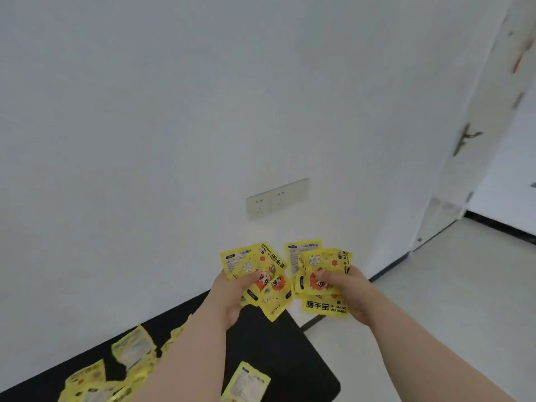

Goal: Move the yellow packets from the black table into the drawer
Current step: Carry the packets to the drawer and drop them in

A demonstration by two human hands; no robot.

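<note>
Head view, nearest first: loose yellow packets [87,381] lie scattered on the black surface [290,358] at lower left. A single packet [246,381] lies apart from them between the forearms, apparently with its small-print side up. Above the surface's far corner, the left hand [229,297] grips a fanned bundle [261,271], its fingers [251,278] curled round it and the thumb pressed on the printed faces. The right hand [348,294] clasps a second bundle [316,265] the same way, just beside the first. Both bundles are lifted clear, printed sides toward the camera. The right one's long axis runs away from the person, and its front lettering reads upright. The left one is splayed and tilted, its lowest corner pointing down at the surface. Beyond are the wall sockets [277,197] and a door [470,134]; the drawer is out of view. This looks like the carry step, with many packets left to fetch. The next move calls for turning toward the drawer while keeping a firm squeeze so the slick fans do not slide apart.
</note>
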